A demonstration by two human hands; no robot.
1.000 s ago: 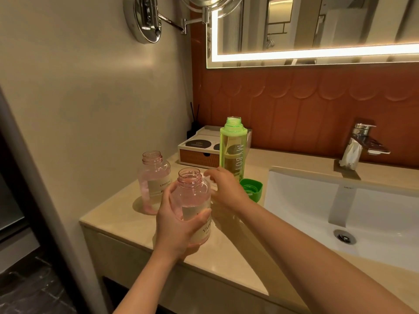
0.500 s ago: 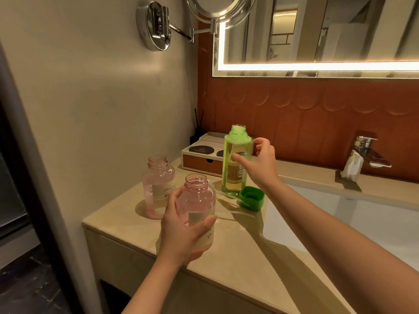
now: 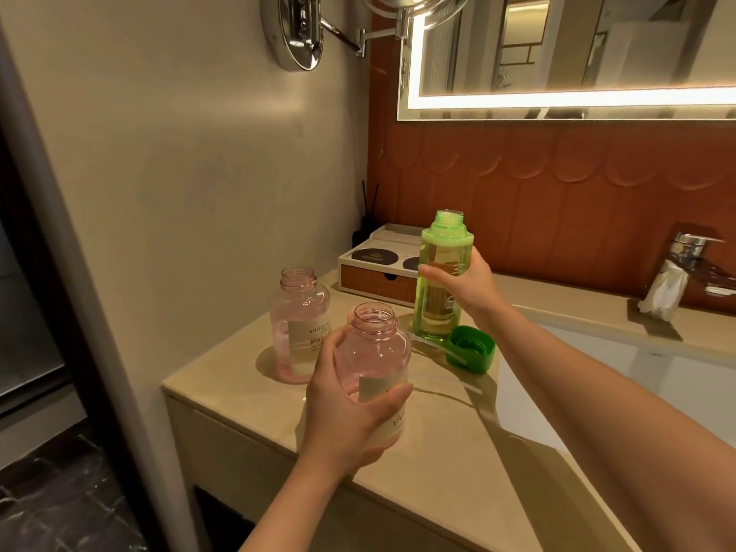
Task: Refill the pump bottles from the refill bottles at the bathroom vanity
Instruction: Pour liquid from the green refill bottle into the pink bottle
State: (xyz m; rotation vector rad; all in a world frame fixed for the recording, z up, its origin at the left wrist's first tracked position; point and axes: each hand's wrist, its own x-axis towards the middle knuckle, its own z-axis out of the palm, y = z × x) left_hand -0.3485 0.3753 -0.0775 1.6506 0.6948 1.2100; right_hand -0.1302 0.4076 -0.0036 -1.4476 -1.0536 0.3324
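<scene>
Beige wall [image 3: 179, 153] seen at left; rust-brown scalloped panel [image 3: 557, 201] set along far wall. Backlit mirror [image 3: 577, 45] mounted above, edge strip lit warm white. Chrome swing-arm mount [image 3: 294, 29] fixed to left wall. Beige stone counter [image 3: 438, 452] fitted with white basin [image 3: 677, 376] at right, chrome tap [image 3: 693, 249] behind. Dark marbled floor [image 3: 59, 492] seen near left.

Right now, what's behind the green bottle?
A white drawer box with two dark round discs on top, then the tiled wall. The green bottle and the right hand gripping it cover the box's right end.
</scene>
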